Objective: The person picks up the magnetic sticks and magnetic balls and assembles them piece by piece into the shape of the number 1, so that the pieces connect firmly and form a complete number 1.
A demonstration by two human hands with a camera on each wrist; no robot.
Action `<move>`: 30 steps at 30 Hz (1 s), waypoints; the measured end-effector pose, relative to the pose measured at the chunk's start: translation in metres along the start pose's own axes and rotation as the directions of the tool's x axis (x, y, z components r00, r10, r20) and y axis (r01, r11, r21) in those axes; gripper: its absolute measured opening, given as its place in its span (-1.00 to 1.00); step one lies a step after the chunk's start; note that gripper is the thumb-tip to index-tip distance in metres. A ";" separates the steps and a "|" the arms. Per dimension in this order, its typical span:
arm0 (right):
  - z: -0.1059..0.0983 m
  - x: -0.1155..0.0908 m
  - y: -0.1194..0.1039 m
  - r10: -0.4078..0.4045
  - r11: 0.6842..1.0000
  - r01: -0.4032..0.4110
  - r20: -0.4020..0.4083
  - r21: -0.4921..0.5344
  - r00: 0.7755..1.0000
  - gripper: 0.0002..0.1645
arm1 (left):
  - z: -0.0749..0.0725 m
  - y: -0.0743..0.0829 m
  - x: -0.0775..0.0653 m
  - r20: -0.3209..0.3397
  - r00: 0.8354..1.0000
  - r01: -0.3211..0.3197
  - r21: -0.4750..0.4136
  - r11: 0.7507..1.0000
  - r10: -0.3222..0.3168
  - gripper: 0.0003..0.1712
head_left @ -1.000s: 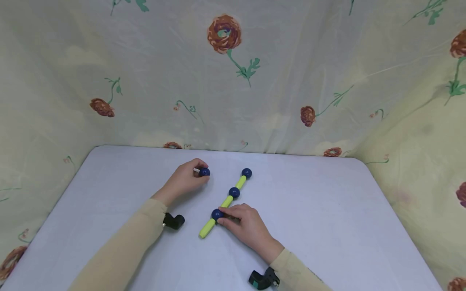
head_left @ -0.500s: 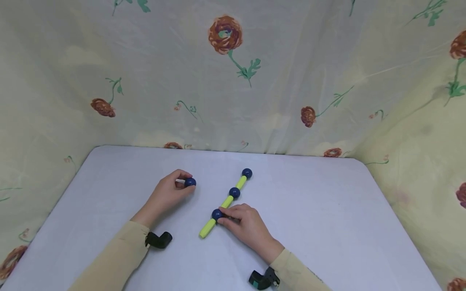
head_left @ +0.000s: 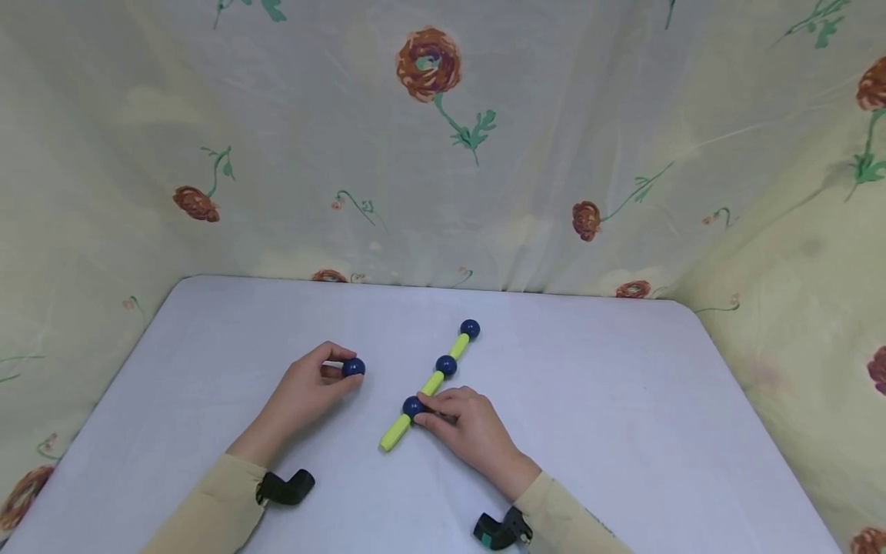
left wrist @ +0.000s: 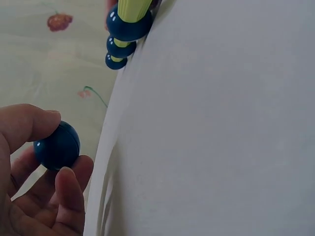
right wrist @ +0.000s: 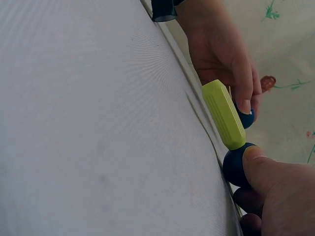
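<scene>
My left hand [head_left: 304, 392] pinches a loose dark blue ball [head_left: 354, 367] between thumb and fingers, left of a chain of pieces. In the left wrist view this ball [left wrist: 58, 146] shows smooth and round. The chain lies slantwise on the table: three blue balls joined by ribbed yellow-green rods. Its far ball [head_left: 470, 329] and middle ball [head_left: 446, 365] stand free of the hands. With thumb and fingertips, my right hand [head_left: 477, 431] grips the nearest ball [head_left: 413, 407]. From that ball a yellow-green rod [head_left: 394, 435] extends toward me, its end bare.
A white-covered table [head_left: 623, 400] spreads beneath both hands. Behind its far edge hangs a floral curtain [head_left: 512, 215]. Black camera mounts sit on the left wrist [head_left: 285, 488] and the right wrist [head_left: 503, 531].
My left hand has drawn back leftward and toward me with its ball. A pale bit visible beside that ball a second ago no longer shows. The right hand and chain have kept still.
</scene>
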State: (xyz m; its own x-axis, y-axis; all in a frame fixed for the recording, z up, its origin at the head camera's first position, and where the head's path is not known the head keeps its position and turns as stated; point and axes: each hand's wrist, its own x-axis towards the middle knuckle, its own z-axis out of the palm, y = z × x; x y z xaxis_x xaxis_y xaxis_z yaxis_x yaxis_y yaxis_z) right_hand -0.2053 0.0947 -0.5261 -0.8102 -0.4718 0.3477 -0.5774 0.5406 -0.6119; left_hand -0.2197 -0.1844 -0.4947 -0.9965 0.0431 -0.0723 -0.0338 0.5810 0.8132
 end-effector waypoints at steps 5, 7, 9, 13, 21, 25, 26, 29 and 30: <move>0.001 0.000 0.001 0.002 1.000 -0.002 0.000 -0.001 1.000 -0.58 | -0.001 -0.003 -0.010 -0.005 1.000 -0.001 -0.010 1.000 0.001 -0.60; 0.001 0.000 0.001 0.002 1.000 -0.002 0.001 -0.002 1.000 -0.58 | 0.000 -0.005 -0.014 -0.013 1.000 -0.005 -0.022 1.000 0.004 -0.60; 0.000 0.000 0.000 0.003 1.000 -0.003 0.001 -0.001 1.000 -0.58 | 0.000 -0.007 -0.018 -0.011 1.000 -0.009 -0.035 0.999 0.009 -0.60; -0.001 0.001 -0.001 0.005 1.000 -0.005 0.004 0.003 1.000 -0.58 | 0.002 -0.010 -0.028 -0.006 1.000 0.003 -0.081 0.997 -0.004 -0.60; -0.001 0.001 -0.001 0.004 1.000 -0.004 -0.005 0.003 1.000 -0.59 | 0.007 -0.015 -0.048 0.010 1.000 0.022 -0.149 0.989 -0.021 -0.63; -0.001 0.001 0.000 0.001 1.000 -0.001 -0.007 0.005 1.000 -0.59 | 0.009 -0.015 -0.056 0.003 1.000 0.031 -0.124 0.992 -0.031 -0.65; -0.001 0.001 0.000 0.000 1.000 0.000 -0.006 0.006 1.000 -0.59 | 0.010 -0.014 -0.058 -0.004 1.000 0.028 -0.104 0.994 -0.029 -0.66; 0.000 0.001 0.000 -0.002 1.000 0.002 -0.004 0.006 1.000 -0.59 | 0.012 -0.012 -0.066 -0.019 1.000 0.016 -0.037 0.999 -0.016 -0.68; 0.000 0.001 0.000 -0.002 1.000 0.002 -0.003 0.007 1.000 -0.59 | 0.013 -0.011 -0.069 -0.022 1.000 0.010 -0.018 1.000 -0.010 -0.68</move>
State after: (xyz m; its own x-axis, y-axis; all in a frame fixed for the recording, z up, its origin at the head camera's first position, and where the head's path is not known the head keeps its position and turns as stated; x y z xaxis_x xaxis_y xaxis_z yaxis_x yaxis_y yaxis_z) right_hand -0.2057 0.0947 -0.5254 -0.8094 -0.4708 0.3511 -0.5783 0.5350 -0.6159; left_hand -0.1498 -0.1834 -0.5060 -0.9975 0.0192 -0.0680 -0.0452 0.5663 0.8229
